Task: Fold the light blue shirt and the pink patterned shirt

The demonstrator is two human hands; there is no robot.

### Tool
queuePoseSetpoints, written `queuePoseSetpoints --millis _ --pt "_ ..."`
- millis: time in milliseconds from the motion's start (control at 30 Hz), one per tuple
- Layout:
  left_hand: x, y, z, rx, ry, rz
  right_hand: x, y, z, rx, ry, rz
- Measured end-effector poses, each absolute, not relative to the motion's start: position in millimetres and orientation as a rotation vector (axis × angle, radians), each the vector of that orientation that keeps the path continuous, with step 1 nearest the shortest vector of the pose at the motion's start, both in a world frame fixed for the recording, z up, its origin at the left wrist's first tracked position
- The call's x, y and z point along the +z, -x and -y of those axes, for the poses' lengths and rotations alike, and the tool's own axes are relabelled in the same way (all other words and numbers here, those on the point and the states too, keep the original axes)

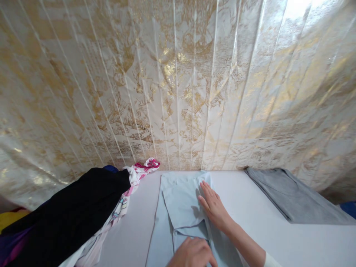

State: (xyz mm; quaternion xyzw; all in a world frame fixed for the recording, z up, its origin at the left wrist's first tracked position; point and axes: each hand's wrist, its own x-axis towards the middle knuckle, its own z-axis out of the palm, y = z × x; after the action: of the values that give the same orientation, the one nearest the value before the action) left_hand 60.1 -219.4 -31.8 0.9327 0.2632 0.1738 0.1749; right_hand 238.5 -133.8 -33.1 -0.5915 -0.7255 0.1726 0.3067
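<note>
One black heap [69, 215] near blue garment [180, 202].

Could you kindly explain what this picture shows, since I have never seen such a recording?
No machine here: a camera worn on a person's head looks down at their two bare hands. The right hand lies flat and open on a light blue garment spread on a white table. The left hand, at the bottom edge, rests curled on the same garment; whether it grips is unclear. Left of it lies a pile with a black garment and a pink patterned cloth; to the right, a grey garment. Behind hangs a gold-and-white sheet.
</note>
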Motion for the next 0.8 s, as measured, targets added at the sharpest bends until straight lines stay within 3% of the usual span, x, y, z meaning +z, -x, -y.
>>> queuePoseSetpoints --millis 167,300,567,800 --pt "21 -60 192 0.472 -2.37 -1.354 -30 -227 162 0.861 1.363 1.422" --pt "22 -80 176 0.312 -2.466 -1.43 -37 -229 165 0.83 1.305 1.325" --pt "12 -71 173 0.419 -2.406 -1.545 -59 -224 165 0.744 1.271 1.498" --pt "13 -75 180 0.559 -2.387 -1.503 -43 -223 170 0.731 1.347 1.395"
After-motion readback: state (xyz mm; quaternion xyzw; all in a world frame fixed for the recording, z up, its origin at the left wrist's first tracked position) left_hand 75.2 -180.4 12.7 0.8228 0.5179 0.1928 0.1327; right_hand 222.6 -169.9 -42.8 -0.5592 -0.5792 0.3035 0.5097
